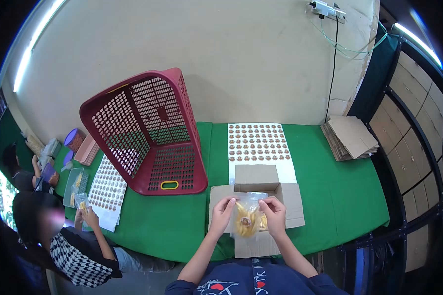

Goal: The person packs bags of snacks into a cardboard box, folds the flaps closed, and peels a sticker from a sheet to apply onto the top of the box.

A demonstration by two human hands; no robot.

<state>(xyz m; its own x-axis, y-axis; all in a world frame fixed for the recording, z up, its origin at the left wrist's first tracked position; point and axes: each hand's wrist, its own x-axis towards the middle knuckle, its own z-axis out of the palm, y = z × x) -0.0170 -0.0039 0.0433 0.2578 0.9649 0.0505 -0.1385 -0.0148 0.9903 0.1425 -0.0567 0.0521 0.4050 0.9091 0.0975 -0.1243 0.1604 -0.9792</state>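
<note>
A clear plastic pouch (247, 219) of yellow, stick-like pieces, with a round brown label on its front, hangs upright between my hands. My left hand (223, 212) pinches its upper left corner, and my right hand (274, 213) grips the upper right side. Directly beneath the pouch stands a cardboard box (257, 174) with its flaps folded out. More yellow contents show inside the box beside my right fingers; the pouch hides the rest of the interior. Behind the box lies a sheet of round brown stickers (259, 142), partly covered by the back flap.
A large maroon plastic basket (170, 164) lies on its side on the green-covered table (337, 201). Flattened cardboard (350, 137) is stacked at the right. At the left, a co-worker (79, 255) handles a pouch near more sticker sheets (107, 189) and a clear tub (74, 187).
</note>
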